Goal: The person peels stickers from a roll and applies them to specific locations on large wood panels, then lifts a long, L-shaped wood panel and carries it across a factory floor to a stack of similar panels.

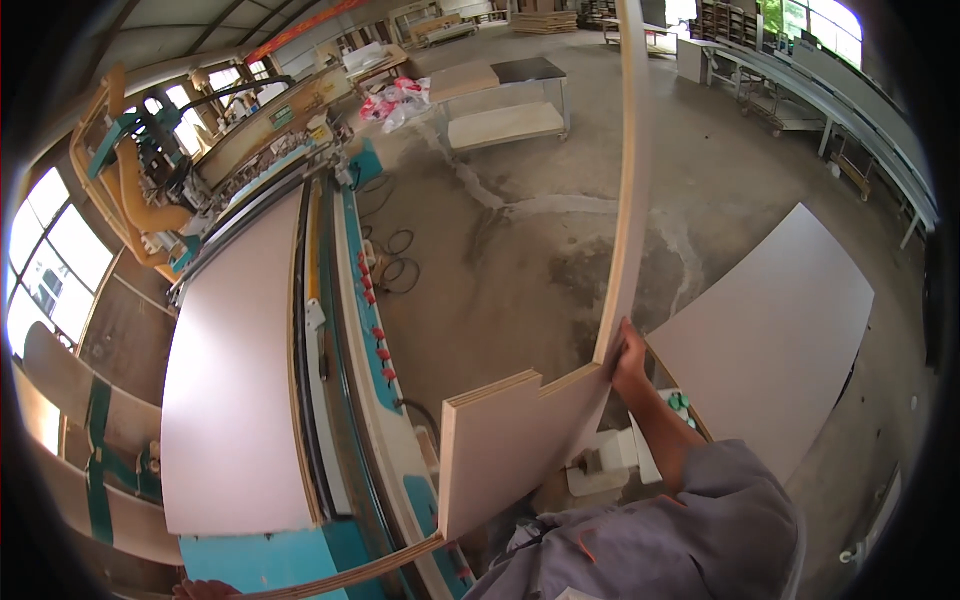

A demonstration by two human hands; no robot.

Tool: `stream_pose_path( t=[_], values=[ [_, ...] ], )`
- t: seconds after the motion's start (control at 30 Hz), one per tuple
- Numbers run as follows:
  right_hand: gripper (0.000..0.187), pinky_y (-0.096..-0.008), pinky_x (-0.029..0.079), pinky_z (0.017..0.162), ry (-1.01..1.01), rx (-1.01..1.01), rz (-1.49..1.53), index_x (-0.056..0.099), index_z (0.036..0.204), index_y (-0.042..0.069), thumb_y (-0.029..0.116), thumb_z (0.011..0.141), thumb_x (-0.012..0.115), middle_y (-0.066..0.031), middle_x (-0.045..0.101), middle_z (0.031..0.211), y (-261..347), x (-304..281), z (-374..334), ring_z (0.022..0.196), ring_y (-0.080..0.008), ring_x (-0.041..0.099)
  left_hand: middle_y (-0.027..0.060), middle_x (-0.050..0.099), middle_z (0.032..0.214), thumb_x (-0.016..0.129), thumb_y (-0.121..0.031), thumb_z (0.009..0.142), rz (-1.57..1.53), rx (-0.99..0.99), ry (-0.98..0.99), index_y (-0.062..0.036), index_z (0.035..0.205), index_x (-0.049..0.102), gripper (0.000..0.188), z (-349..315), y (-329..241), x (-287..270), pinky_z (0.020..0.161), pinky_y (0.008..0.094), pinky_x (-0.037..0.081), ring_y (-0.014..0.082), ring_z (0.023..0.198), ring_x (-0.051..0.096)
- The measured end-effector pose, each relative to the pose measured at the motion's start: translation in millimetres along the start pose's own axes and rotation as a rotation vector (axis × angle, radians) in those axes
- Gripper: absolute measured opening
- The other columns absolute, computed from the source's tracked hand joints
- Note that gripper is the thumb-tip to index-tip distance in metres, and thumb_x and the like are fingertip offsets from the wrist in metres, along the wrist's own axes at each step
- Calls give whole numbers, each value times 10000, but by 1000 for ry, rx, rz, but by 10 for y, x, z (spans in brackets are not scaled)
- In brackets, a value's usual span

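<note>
A large pale-faced plywood panel (520, 455) with bare layered edges is held up on edge in front of me. One long narrow arm of it rises toward the top of the view, and another curves to the lower left. A stepped notch shows between the wide part and the rising arm. My right hand (628, 362) is closed on the panel where the upright arm meets the wide part; its fingertips are partly hidden behind the board. At the lower left edge, my left hand (205, 590) is closed on the end of the low arm, mostly cut off by the frame.
On the left a long teal and white machine bed (375, 330) with red knobs carries a pale sheet (235, 390). Orange hoses (140, 195) hang at its head. A large pale board (765, 330) stands at the right. A wheeled table (505, 125) and a roller conveyor (800, 85) are farther off.
</note>
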State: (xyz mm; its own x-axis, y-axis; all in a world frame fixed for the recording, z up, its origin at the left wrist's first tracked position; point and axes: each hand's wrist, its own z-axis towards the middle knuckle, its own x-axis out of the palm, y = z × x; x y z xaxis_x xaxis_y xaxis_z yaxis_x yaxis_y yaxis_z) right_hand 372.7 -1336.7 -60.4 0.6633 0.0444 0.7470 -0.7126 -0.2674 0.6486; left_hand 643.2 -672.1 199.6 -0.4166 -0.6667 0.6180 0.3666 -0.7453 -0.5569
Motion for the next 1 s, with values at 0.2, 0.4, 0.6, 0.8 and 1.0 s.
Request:
stream_pose_path(
  t=[0.2, 0.4, 0.6, 0.8, 1.0],
  values=[
    [461, -307, 435, 882, -150, -91, -99, 608, 1132, 29, 432, 929, 518, -71, 639, 1025, -172, 100, 1662, 969, -196, 576, -43, 551, 612, 608, -307, 815, -107, -70, -390, -144, 713, 570, 196, 1279, 2486, 1395, 445, 241, 457, 86, 501, 535],
    [472, -319, 424, 951, -337, -299, 16, 554, 1238, 31, 401, 948, 510, -75, 620, 1135, -171, 140, 2633, 1041, -200, 572, -11, 373, 612, 472, -188, 985, -351, -252, 199, -27, 882, 518, 197, 2815, 4839, 1677, 352, 202, 294, 55, 420, 305],
    [584, -374, 427, 997, -417, -492, 15, 512, 1296, 45, 500, 931, 480, -104, 623, 1164, 453, -418, 3984, 1078, -251, 582, -22, 322, 571, 440, -248, 1008, -459, -361, 247, -8, 944, 525, 263, 3328, 6901, 3136, 299, 190, 219, 33, 372, 233],
    [507, -305, 466, 548, -807, -617, 145, 592, 871, 134, 636, 830, 538, -16, 572, 683, 1589, -845, 5061, 597, -171, 557, -38, 325, 536, 462, -286, 1004, -502, -483, 438, -51, 943, 506, 247, 3489, 9088, 4695, 302, 198, 215, 39, 355, 233],
    [573, -276, 345, 356, -940, -705, 304, 434, 603, 186, 715, 820, 476, 23, 414, 487, 1684, -795, 6430, 393, -140, 424, 22, 399, 675, 439, -379, 997, -442, -649, 569, -38, 974, 535, 355, 4061, 11024, 6091, 476, 248, 336, 117, 562, 374]
  ],
)
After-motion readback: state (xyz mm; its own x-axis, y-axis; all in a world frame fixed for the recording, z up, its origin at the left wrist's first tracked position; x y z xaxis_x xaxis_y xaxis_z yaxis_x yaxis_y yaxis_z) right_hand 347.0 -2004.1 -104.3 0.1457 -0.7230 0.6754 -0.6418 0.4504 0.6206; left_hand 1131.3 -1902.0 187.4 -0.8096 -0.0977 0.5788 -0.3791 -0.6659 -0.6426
